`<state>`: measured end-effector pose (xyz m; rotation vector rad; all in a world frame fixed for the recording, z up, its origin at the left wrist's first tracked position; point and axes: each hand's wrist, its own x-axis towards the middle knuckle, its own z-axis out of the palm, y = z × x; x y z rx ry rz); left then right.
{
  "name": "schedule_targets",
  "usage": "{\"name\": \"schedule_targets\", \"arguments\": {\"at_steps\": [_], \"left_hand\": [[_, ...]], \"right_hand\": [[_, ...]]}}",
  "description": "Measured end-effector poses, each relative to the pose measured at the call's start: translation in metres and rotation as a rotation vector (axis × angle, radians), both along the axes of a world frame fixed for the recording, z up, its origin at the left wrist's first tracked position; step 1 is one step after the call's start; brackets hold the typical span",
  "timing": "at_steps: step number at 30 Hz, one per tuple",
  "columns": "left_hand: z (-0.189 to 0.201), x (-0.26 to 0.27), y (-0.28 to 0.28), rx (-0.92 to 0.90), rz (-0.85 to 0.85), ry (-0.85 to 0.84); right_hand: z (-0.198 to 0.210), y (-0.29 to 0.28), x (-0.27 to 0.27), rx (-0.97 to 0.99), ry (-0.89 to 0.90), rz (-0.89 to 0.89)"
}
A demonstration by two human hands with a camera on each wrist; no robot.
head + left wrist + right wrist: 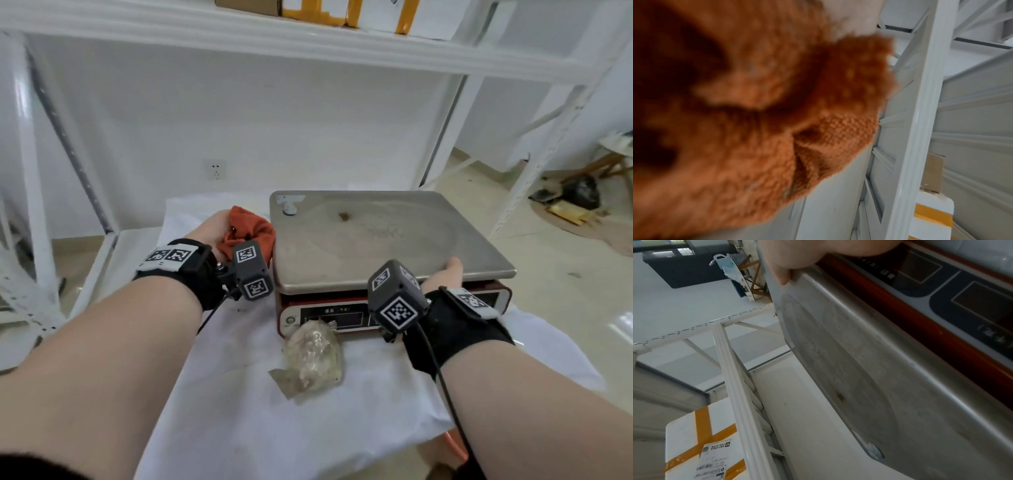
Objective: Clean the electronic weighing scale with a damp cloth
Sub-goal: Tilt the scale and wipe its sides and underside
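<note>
On the white sheet (239,404), at twelve o'clock from the person, the electronic weighing scale (383,240) is sitting with its display panel (329,317) facing six o'clock and its long axis running nine to three. At nine o'clock of it, the left hand (214,229) is clutching the bunched orange cloth (248,233), seemingly readying a wipe. At its five o'clock corner, the right hand (442,279) is gripping the steel pan's (869,369) rim, probably steadying the scale

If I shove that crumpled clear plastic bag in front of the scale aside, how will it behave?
The plastic bag looks thin and crumpled, so it will probably be light and floppy, sliding or crinkling rather than rolling. It lies loose on the white cloth cover, touching the scale's front panel, so a push may drag it along that panel.
</note>
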<state>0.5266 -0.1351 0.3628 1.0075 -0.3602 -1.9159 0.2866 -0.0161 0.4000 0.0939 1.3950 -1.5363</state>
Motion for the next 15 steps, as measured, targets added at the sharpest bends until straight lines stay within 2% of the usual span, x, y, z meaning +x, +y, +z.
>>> {"name": "schedule_targets", "arguments": {"at_steps": [1,3,5,8,10,13,15], "left_hand": [[-0.002,0.002,-0.007,-0.042,-0.032,-0.120],[-0.006,0.001,-0.017,-0.064,-0.109,-0.231],[-0.011,0.000,-0.024,-0.069,-0.146,-0.232],[-0.012,-0.009,-0.033,-0.141,-0.139,-0.183],[-0.014,-0.012,-0.041,-0.203,-0.110,-0.228],[-0.014,-0.017,-0.046,-0.253,-0.180,-0.083],[-0.015,-0.020,-0.049,-0.315,-0.212,-0.133]], "right_hand": [[-0.001,0.000,0.001,0.022,-0.025,-0.017],[-0.005,-0.004,-0.001,0.065,-0.013,-0.057],[-0.004,-0.005,0.002,0.094,0.049,-0.054],[-0.008,-0.008,0.001,0.042,-0.015,-0.066],[-0.006,-0.006,0.004,0.037,-0.039,-0.074],[-0.009,-0.006,0.004,0.012,-0.041,-0.090],[-0.008,-0.003,0.004,-0.032,-0.074,-0.069]]}}
